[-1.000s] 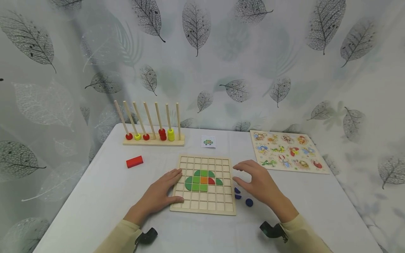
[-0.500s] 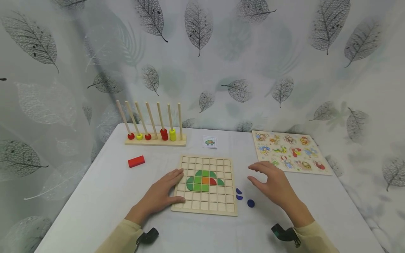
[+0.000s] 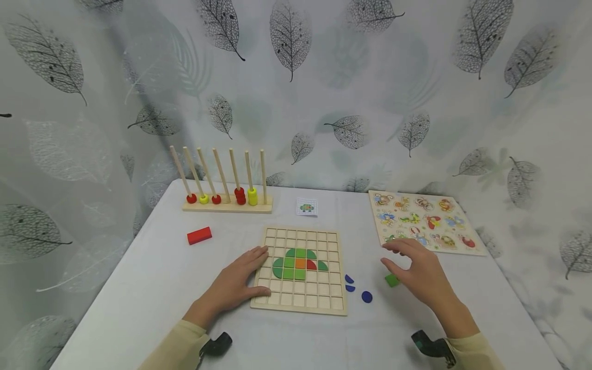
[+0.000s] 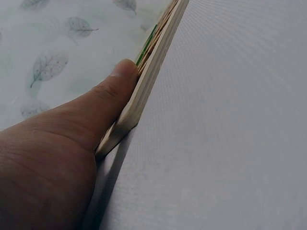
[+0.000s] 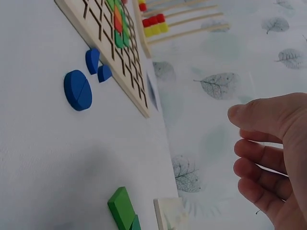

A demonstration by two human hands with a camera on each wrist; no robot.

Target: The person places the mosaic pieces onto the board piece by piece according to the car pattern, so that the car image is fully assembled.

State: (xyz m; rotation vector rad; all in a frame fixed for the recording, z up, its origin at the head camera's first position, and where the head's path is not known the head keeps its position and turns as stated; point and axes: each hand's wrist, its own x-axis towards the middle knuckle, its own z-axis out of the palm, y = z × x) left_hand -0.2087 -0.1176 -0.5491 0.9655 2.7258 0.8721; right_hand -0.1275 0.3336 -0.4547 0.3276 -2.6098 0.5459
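Observation:
My left hand (image 3: 233, 282) rests on the left edge of a square wooden grid board (image 3: 319, 303), its thumb (image 4: 125, 69) lying against the board's rim in the left wrist view. Green, orange and red tiles form a shape in the middle of the grid. My right hand (image 3: 418, 270) hovers over the table right of the board, fingers loosely bent, holding nothing. Partly behind it lies a green tile (image 3: 392, 280); the right wrist view shows a darker green piece (image 5: 135, 223) beside it. Two blue pieces (image 3: 349, 279) and a blue disc (image 3: 367, 297), split by a line, lie near the board's right edge.
A wooden peg stand (image 3: 226, 206) with red and yellow beads stands at the back left. A red block (image 3: 199, 236) lies before it. Behind the board is a small pattern card (image 3: 307, 207). An insect picture board (image 3: 425, 223) lies at the back right.
My right hand has moved right, away from the board, and the green tile has come into sight beside it. My left hand has stayed on the board; the tiles there look the same.

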